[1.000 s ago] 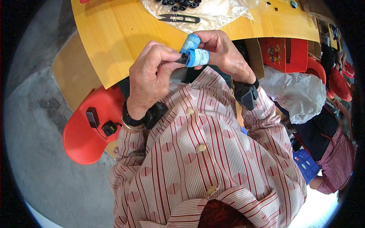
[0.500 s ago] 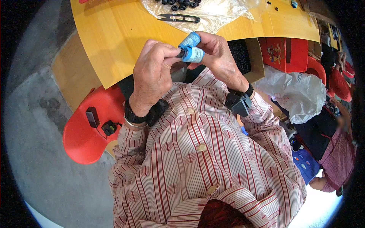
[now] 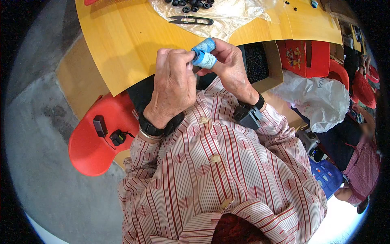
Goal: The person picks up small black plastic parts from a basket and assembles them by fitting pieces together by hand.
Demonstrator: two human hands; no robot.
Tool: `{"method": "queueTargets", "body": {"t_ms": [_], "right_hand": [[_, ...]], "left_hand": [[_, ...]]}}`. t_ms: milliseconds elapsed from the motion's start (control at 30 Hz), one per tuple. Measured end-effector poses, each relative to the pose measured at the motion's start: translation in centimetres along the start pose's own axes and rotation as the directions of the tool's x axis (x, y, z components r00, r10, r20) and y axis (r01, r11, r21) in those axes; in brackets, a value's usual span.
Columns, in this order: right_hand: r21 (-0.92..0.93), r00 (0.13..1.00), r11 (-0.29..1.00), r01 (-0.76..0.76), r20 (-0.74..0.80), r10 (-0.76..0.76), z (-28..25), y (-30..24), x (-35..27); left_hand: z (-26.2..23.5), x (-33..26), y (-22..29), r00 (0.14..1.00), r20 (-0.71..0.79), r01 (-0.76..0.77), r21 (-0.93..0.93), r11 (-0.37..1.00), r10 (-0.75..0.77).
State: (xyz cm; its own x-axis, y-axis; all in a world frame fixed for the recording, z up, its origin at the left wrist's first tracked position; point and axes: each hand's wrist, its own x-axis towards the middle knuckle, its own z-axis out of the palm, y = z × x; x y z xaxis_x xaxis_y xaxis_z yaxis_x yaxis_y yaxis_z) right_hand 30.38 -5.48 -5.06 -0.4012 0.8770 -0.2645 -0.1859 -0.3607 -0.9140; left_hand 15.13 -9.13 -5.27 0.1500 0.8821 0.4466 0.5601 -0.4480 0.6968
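Note:
My left hand and my right hand meet just past the table's near edge. Blue wrapping covers the thumb tip and index fingertip of my right hand. Between the fingertips of both hands is a small black piece, mostly hidden, its exact shape unclear. My left fingers are closed in a pinch on it, against the right thumb and index. Beyond them, black thread snips lie on a clear plastic sheet, beside several small black ring-shaped parts.
The yellow table curves ahead of me. A red chair at left holds small black devices. Right of my hands stand a cardboard box of black bits, a red box and a white plastic bag. Another person is at far right.
My left hand has shifted slightly right and turned, its knuckles now closer to the right hand. Both hands have come down a little, still pinching the black piece.

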Motion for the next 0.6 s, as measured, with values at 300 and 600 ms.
{"method": "queueTargets", "body": {"t_ms": [300,600], "right_hand": [[0.011,0.997,0.998,0.062,-0.056,-0.061,0.3,1.0,-0.2],[-0.077,0.994,0.992,0.096,-0.054,-0.1,0.3,1.5,0.4]], "left_hand": [[0.5,-0.1,0.0,0.995,0.013,0.102,-0.034,0.994,-0.102],[0.6,-0.5,-0.4,0.972,-0.016,0.23,-0.128,0.965,-0.234]]}}
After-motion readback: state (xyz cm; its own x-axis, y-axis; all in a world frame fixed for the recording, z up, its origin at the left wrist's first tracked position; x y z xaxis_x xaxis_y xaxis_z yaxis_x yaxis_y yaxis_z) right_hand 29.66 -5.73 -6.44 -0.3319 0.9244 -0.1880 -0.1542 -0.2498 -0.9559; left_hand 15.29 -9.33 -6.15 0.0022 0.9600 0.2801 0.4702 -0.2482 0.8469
